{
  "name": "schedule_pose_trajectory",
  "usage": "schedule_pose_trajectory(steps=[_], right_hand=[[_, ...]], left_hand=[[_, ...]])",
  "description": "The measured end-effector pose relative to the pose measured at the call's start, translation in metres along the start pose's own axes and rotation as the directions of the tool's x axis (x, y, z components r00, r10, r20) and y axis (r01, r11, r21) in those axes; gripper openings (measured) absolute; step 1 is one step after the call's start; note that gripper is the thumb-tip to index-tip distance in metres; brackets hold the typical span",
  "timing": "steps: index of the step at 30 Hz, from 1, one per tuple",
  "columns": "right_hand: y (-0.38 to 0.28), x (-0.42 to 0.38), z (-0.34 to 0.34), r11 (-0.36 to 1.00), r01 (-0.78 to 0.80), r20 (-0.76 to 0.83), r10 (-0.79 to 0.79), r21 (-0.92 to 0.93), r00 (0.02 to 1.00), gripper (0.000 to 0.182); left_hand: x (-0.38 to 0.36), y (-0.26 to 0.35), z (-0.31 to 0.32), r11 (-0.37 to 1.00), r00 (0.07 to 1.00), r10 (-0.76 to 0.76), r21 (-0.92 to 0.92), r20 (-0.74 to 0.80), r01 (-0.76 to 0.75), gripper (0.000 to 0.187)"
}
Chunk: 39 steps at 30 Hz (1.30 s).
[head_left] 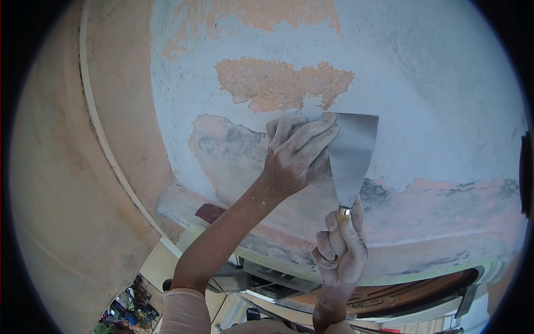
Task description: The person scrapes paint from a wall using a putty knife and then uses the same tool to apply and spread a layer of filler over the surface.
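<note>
Handle of the scraper (350, 161) is mostly buried in the right hand (342, 250), which is closed tight around it, so only a bit of pale wood and the metal collar show. The left hand (297, 153) has its fingers stretched nearly flat, pressing on the left edge of the wide steel blade, and it covers that corner of the blade. Blade lies flat against the wall (434, 83), near the lower edge of the grey-white coat, just above the ledge (423, 245). Orange patches (283, 83) of bare plaster sit right above the fingers. Dark doorway (400, 300) below the ledge is hard to read. Bottom left corner has some colourful clutter (125, 317), too small to make out. Both forearms get cut off at the bottom.
</note>
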State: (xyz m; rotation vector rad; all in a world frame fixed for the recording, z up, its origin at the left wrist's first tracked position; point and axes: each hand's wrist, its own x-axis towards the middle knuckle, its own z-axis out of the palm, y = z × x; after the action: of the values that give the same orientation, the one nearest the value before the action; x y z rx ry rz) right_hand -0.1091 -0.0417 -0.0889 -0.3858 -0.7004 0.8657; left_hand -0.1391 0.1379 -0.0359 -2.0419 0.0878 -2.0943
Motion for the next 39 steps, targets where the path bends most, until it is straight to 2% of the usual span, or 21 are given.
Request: schedule_pose_trajectory(steps=[4, 7, 9, 10, 12, 13, 14, 17, 19, 20, 21, 22, 24, 27, 30, 34, 37, 39], right_hand=[[0.000, 0.011, 0.010, 1.000, 0.017, 0.005, -0.017, 0.005, 1.000, 0.050], [0.005, 0.009, 0.003, 0.999, 0.044, 0.020, -0.043, -0.014, 0.999, 0.050], [0.011, 0.001, -0.017, 0.996, 0.078, 0.035, -0.076, -0.044, 0.996, 0.050], [0.012, -0.003, -0.028, 0.985, 0.145, 0.045, -0.142, -0.093, 0.989, 0.050], [0.015, -0.010, -0.049, 0.943, 0.282, 0.076, -0.272, -0.178, 0.959, 0.049], [0.014, -0.013, -0.056, 0.939, 0.296, 0.075, -0.287, -0.175, 0.955, 0.048], [0.012, -0.015, -0.062, 0.935, 0.310, 0.072, -0.302, -0.172, 0.951, 0.048], [0.011, -0.018, -0.077, 0.922, 0.353, 0.084, -0.344, -0.161, 0.935, 0.045], [0.011, -0.020, -0.081, 0.915, 0.370, 0.064, -0.365, -0.161, 0.929, 0.044], [0.010, -0.021, -0.081, 0.915, 0.382, 0.057, -0.378, -0.129, 0.924, 0.044], [0.008, -0.022, -0.081, 0.915, 0.392, 0.051, -0.388, -0.101, 0.920, 0.044], [0.005, -0.023, -0.082, 0.913, 0.401, 0.045, -0.399, -0.074, 0.916, 0.044], [0.001, -0.026, -0.077, 0.917, 0.394, 0.055, -0.390, -0.069, 0.919, 0.043], [0.006, -0.026, -0.065, 0.946, 0.321, 0.103, -0.315, -0.053, 0.944, 0.042], [0.015, -0.017, -0.044, 0.982, 0.182, 0.110, -0.176, -0.049, 0.978, 0.040], [0.026, 0.000, -0.018, 0.996, 0.005, 0.027, -0.002, -0.090, 1.000, 0.041], [0.032, 0.004, -0.007, 0.997, -0.015, 0.054, 0.019, -0.081, 0.998, 0.041], [0.038, 0.003, -0.003, 0.999, -0.039, 0.049, 0.039, -0.003, 0.998, 0.039]], left_hand=[[0.012, -0.010, 0.003, 0.998, 0.998, 0.005, -0.065, -0.060, -0.009, 0.034], [0.008, -0.005, -0.007, 1.000, 1.000, 0.005, -0.022, 0.029, -0.004, 0.032], [-0.008, -0.006, -0.018, 0.999, 0.990, 0.034, 0.019, 0.135, -0.037, 0.038], [-0.014, -0.010, -0.022, 0.998, 0.982, 0.046, 0.043, 0.184, -0.055, 0.043], [-0.010, -0.022, -0.027, 0.985, 0.993, -0.059, 0.170, 0.104, 0.041, 0.056], [-0.007, -0.029, -0.027, 0.970, 0.993, -0.106, 0.228, 0.061, 0.089, 0.062], [-0.001, -0.034, -0.023, 0.943, 0.979, -0.161, 0.311, 0.124, 0.116, 0.075], [0.012, -0.007, 0.000, 0.953, 0.971, -0.163, 0.284, 0.174, 0.109, 0.077], [0.003, 0.027, 0.012, 0.994, 0.922, -0.030, 0.109, 0.386, -0.013, 0.068], [-0.008, 0.038, 0.017, 0.991, 0.887, 0.119, 0.007, 0.447, -0.137, 0.063], [-0.020, 0.042, 0.022, 0.964, 0.832, 0.265, -0.102, 0.488, -0.247, 0.057], [-0.032, 0.037, 0.024, 0.953, 0.840, 0.299, -0.191, 0.453, -0.236, 0.053], [-0.053, 0.022, 0.016, 0.902, 0.855, 0.365, -0.367, 0.369, -0.227, 0.045], [-0.049, 0.003, -0.018, 0.961, 0.937, 0.217, -0.230, 0.274, -0.155, 0.042], [-0.036, -0.006, -0.024, 0.998, 0.998, 0.051, -0.039, 0.038, -0.050, 0.039], [-0.025, -0.009, -0.032, 0.993, 0.986, 0.119, 0.005, 0.113, -0.120, 0.046], [-0.025, -0.014, -0.036, 0.991, 0.976, 0.129, 0.003, 0.176, -0.132, 0.048], [-0.027, -0.016, -0.037, 0.993, 0.976, 0.118, -0.011, 0.184, -0.118, 0.049]])
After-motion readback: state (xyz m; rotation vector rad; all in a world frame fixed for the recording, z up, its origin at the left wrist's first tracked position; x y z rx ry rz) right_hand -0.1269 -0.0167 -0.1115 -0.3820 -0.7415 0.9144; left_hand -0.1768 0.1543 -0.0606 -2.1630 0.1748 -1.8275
